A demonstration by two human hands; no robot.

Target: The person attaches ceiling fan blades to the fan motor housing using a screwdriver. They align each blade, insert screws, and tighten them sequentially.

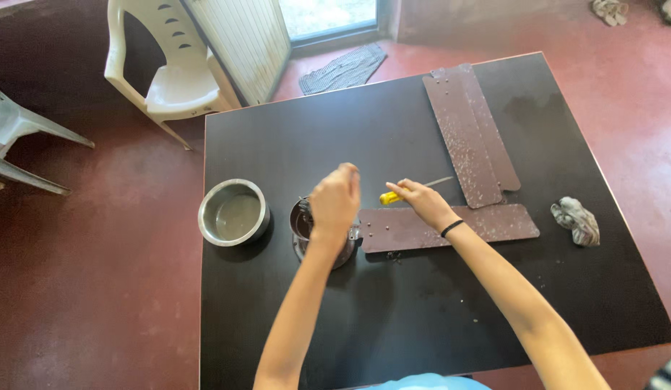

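Two bare hands work over a dark square table (422,318) seen from above. The left hand (335,202) hovers with its fingers bunched together and pointing down over a round metal motor housing (306,235) that sits near the table's left side; I cannot tell whether the fingertips pinch anything, since the back of the hand hides them. The right hand (422,201) has its fingers closed around the yellow handle of a screwdriver (404,192), whose thin metal shaft points away to the right, toward the far blades. A black band circles the right wrist.

Just right of the motor housing, one brown fan blade (451,227) lies flat, running left to right, its near end touching or almost touching the housing; the right hand is just above its far edge. Two more brown fan blades (469,133) lie stacked and slightly fanned, running from the table's far edge toward the first blade. A steel bowl (234,213) stands just left of the housing, near the table edge. A crumpled grey rag (577,220) lies near the right edge. Beyond the table, on the red floor, stand a white plastic chair (173,79) and a dark mat (346,68).
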